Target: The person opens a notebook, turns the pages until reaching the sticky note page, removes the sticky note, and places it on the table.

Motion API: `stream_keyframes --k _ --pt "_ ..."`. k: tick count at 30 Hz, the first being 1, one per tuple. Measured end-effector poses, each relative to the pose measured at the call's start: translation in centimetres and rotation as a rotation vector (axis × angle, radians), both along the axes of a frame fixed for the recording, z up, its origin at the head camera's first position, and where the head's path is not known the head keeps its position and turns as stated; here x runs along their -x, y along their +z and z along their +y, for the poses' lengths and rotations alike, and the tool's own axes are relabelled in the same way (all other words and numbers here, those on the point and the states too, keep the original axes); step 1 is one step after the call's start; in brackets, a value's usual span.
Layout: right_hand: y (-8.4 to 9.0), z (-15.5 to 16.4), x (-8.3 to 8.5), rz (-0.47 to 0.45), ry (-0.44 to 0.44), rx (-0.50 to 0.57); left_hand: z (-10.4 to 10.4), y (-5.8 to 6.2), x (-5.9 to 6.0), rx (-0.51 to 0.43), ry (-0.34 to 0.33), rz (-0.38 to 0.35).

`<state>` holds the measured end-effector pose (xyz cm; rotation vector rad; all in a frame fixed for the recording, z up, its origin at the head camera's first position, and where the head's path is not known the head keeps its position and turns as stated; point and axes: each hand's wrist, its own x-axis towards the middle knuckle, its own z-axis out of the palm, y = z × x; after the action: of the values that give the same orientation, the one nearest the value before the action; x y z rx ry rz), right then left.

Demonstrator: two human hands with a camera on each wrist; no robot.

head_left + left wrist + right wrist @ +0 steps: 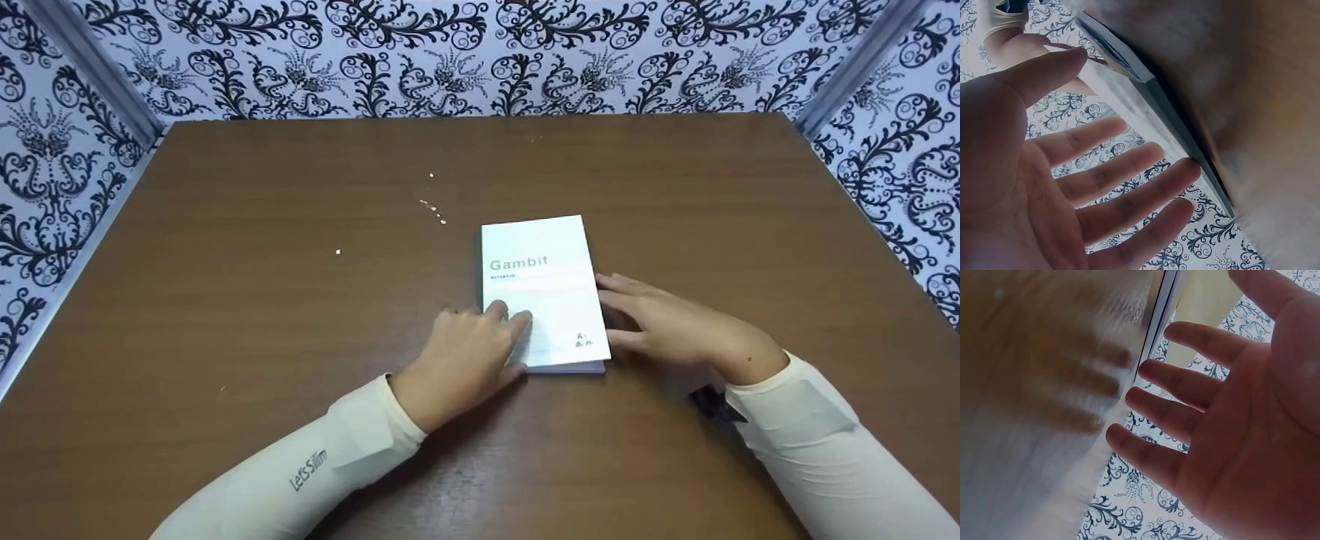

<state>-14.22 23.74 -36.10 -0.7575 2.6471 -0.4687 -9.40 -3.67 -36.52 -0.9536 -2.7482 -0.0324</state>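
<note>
A white notebook (544, 289) with "Gambit" printed on its cover lies flat near the middle of the brown table (262, 300). My left hand (469, 352) is at its near left corner, fingertips resting on the cover. My right hand (660, 322) lies beside the right edge, fingers stretched toward it. In the left wrist view my left hand (1072, 185) shows an open palm with spread fingers beside the notebook's edge (1185, 129). The right wrist view shows my right hand (1219, 416) open too, fingers straight next to the notebook's edge (1163, 304).
Small pale crumbs (433, 206) are scattered on the table behind and left of the notebook. Walls with black and white floral paper (480, 52) close in the table at the back and both sides. A small dark object (712, 405) sits under my right wrist.
</note>
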Motion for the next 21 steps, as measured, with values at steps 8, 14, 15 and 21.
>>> stream_keyframes --k 8,14,15,21 --pt "-0.1 -0.11 0.0 -0.006 0.019 -0.005 -0.15 -0.15 0.14 0.018 -0.007 -0.001" --pt "-0.28 -0.17 -0.1 0.028 0.038 -0.026 -0.23 -0.18 0.16 0.014 -0.016 0.024" --pt "-0.29 -0.19 -0.14 0.034 0.039 -0.032 -0.25 -0.21 0.17 0.013 -0.02 0.03" --pt "-0.25 -0.27 -0.3 0.047 0.034 -0.05 -0.4 -0.44 0.3 -0.026 -0.048 0.051"
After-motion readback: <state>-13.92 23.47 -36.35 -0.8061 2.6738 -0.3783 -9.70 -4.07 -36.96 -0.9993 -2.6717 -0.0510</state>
